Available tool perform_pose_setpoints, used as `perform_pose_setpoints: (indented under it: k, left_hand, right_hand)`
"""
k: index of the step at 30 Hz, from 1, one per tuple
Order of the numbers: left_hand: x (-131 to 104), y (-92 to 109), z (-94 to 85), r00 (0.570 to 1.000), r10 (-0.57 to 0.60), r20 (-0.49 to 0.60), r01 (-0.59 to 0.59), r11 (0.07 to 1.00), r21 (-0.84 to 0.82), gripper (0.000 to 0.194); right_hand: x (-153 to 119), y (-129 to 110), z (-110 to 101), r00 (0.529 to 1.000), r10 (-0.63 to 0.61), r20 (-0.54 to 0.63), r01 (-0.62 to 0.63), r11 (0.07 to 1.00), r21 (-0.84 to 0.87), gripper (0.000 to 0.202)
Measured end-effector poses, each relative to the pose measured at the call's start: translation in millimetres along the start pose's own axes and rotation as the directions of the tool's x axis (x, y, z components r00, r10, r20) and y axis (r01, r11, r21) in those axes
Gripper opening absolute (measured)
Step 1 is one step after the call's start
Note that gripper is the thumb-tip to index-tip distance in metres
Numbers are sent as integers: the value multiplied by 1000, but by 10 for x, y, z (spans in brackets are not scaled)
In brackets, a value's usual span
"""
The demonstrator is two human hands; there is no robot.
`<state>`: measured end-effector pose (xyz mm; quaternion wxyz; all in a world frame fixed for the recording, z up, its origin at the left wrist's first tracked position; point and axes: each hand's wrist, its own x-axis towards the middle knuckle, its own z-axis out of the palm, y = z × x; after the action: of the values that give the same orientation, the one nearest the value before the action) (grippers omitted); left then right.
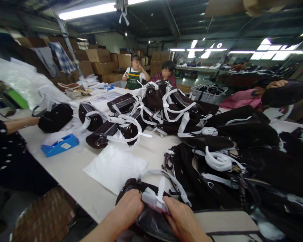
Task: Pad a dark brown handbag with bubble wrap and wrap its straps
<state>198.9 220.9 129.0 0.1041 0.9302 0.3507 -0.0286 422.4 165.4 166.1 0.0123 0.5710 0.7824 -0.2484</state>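
Observation:
A dark brown handbag (151, 223) lies at the table's near edge, its handle (175, 181) wrapped in white material. My left hand (131, 205) is closed on the bag's upper edge, left of a white wrapped piece (153, 199). On the other side of that piece, my right hand (180, 215) has its thumb and fingers closed around the bag's top. A narrow white strip stands up between the hands. Just beyond the bag lies a flat white sheet (116, 166).
Many dark bags (156, 97) with wrapped handles are heaped across the table (84, 191), more at right (255, 134). A blue tape dispenser (60, 145) sits left. People work at the left, right and far side. Cardboard boxes (98, 55) stand behind.

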Motion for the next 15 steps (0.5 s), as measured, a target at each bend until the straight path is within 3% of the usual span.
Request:
perform_pose_setpoints:
  k: [4,7,11,12,15]
  left_hand:
    - [-85,42,-251,998,-20,62,20,1000,12,17]
    - [-108,102,-382,996,-49,80,49,999,-1,18]
    - [-104,180,-351,997,-38,66,40,999,-28,24]
    - [-96,200,-324,998,-41,55,42,999,-14,24]
    - [-48,292,-270,999,-46,-24,46,998,31,19]
  right_hand:
    - [-125,95,58,984,-58,166,76,992,-102,35]
    - [-100,125,45,992,5,125,19,981,-192,42]
    - [178,73,157,985,171,-12,-167,947,-273,49]
    - [244,43,173,986,164,2,-158,952,-261,46]
    - [267,-23,90,997,69,38,-62,985,-161,62]
